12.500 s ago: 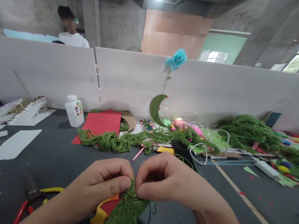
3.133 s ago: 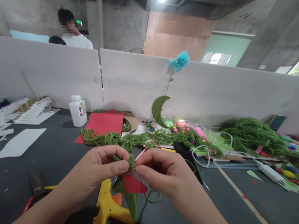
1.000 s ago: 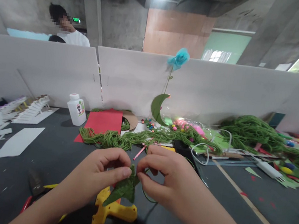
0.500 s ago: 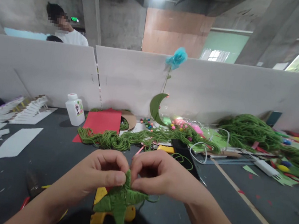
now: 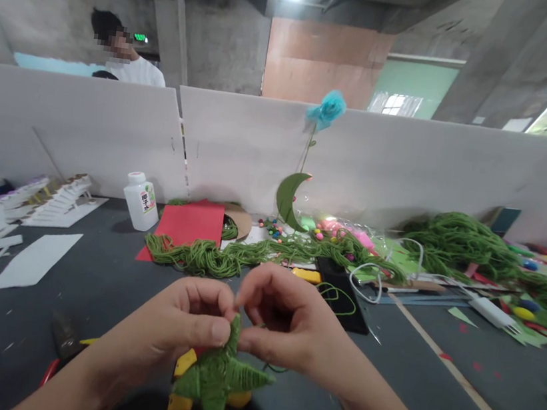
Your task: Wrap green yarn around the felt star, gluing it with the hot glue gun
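A star wrapped in green yarn [image 5: 217,376] is held in front of me, one point upward. My left hand [image 5: 188,315] pinches it near the upper point between thumb and fingers. Close against the other side of that point is my right hand [image 5: 283,317], its fingers curled and the thumb touching the star's edge. A loose green yarn strand [image 5: 276,369] shows below the right hand; the grip on the yarn is largely hidden by the fingers. Behind the star lies a yellow tool [image 5: 180,406], mostly covered.
Beyond my hands lie green yarn skeins [image 5: 201,256], red paper [image 5: 189,221] and a white cable [image 5: 377,289]. A white bottle [image 5: 141,202] stands left of them. A green crescent [image 5: 288,200] leans by the white partition [image 5: 384,166]. One person [image 5: 137,69] is behind it.
My right index finger has lifted slightly above the star's upper point. The star has shifted slightly downward, with the left hand still pinching it.
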`<state>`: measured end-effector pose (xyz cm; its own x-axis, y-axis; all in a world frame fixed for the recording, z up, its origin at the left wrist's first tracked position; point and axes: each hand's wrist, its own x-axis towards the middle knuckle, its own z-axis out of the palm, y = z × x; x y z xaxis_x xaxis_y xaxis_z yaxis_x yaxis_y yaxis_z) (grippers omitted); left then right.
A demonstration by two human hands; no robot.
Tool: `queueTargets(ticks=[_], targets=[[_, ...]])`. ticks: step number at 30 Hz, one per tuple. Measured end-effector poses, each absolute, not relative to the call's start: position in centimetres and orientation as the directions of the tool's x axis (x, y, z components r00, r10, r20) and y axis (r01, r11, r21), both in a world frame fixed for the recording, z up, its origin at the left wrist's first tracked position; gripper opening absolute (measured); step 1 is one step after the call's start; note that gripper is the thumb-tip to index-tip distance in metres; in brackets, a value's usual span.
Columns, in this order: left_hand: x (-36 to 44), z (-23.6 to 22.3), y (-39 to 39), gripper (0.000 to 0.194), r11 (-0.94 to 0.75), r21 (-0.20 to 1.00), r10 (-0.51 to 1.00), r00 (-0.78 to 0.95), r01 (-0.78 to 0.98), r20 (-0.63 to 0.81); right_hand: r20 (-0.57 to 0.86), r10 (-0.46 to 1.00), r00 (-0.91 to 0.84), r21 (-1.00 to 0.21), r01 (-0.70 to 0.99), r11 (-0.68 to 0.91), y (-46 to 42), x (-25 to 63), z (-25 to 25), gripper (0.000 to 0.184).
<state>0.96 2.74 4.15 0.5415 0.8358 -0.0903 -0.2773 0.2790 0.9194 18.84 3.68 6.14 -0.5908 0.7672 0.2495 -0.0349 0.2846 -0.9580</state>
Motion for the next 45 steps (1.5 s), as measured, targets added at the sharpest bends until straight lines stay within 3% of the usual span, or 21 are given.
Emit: queueTargets(ticks=[5,10,12,15,18,23,28,35,40,45], targets=[[1.5,3.5,3.0,0.025,0.281,0.911,0.81,0.584,-0.301,-0.057,0.314,0.778,-0.544,-0.928,-0.002,0.374,3.4,18.5,6.0,0.007],[1.4,3.8,3.5,0.017,0.127,0.962,0.914,0.405,-0.24,-0.02,0.169,0.88,-0.445,-0.955,0.145,0.257,3.4,18.6,6.7,0.007],[1.1,4.3,3.5,0.023,0.033,0.985,0.948,0.318,-0.171,0.024,0.113,0.905,-0.409,-0.946,0.234,0.224,3.7,18.7,7.1,0.007],[1.0,5.1,3.2,0.023,-0.006,0.996,0.944,0.329,-0.091,0.036,0.06,0.922,-0.382,-0.939,0.292,0.181,4.0,18.9,7.4,0.008],[1.4,5.1,2.7,0.013,0.031,0.999,0.953,0.302,-0.01,-0.026,0.073,0.926,-0.37,-0.925,0.323,0.202,3.9,18.8,7.4,0.007],[1.7,4.3,2.7,0.012,-0.039,0.999,0.975,0.22,0.011,0.036,0.16,0.936,-0.314,-0.898,0.348,0.27,3.5,18.1,7.0,0.008],[1.5,4.1,2.7,0.01,-0.023,0.99,0.978,0.204,-0.136,0.051,0.187,0.919,-0.347,-0.915,0.279,0.292,3.1,18.1,7.2,0.007],[2.0,4.4,2.4,0.009,0.098,0.924,0.963,0.268,-0.369,0.005,0.099,0.891,-0.442,-0.986,0.081,0.149,3.2,18.4,7.2,0.007],[1.9,4.5,2.3,0.011,0.162,0.908,0.937,0.349,-0.386,-0.019,0.067,0.866,-0.495,-0.998,-0.023,0.064,3.7,18.5,6.9,0.011],[1.6,4.6,2.3,0.006,0.289,0.893,0.857,0.51,-0.346,-0.08,0.152,0.841,-0.519,-0.986,-0.016,0.168,3.3,18.6,6.6,0.01]])
